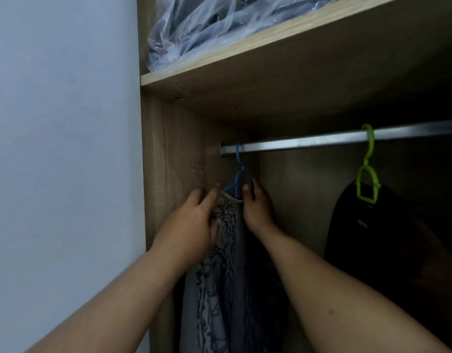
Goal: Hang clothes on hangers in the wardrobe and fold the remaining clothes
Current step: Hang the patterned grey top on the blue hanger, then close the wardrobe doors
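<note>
A grey patterned garment [219, 250] is hung on a blue hanger [238, 179] hooked at the left end of the metal rail [308, 140]. Its shoulder is pinched by the left hand [191, 225], while the hanger's right arm is gripped by the right hand [258, 207]. A black garment [367, 238] is carried farther right on a green hanger [367, 171].

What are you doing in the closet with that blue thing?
A person is hanging clothes in the wardrobe. The blue hanger is hooked on the metal rail at its left end, with a grey patterned garment on it. The left hand is at the garment's top edge, and the right hand pinches the hanger's right shoulder. Further right, a green hanger carries a dark garment. A plastic bag sits on the shelf above.
</note>
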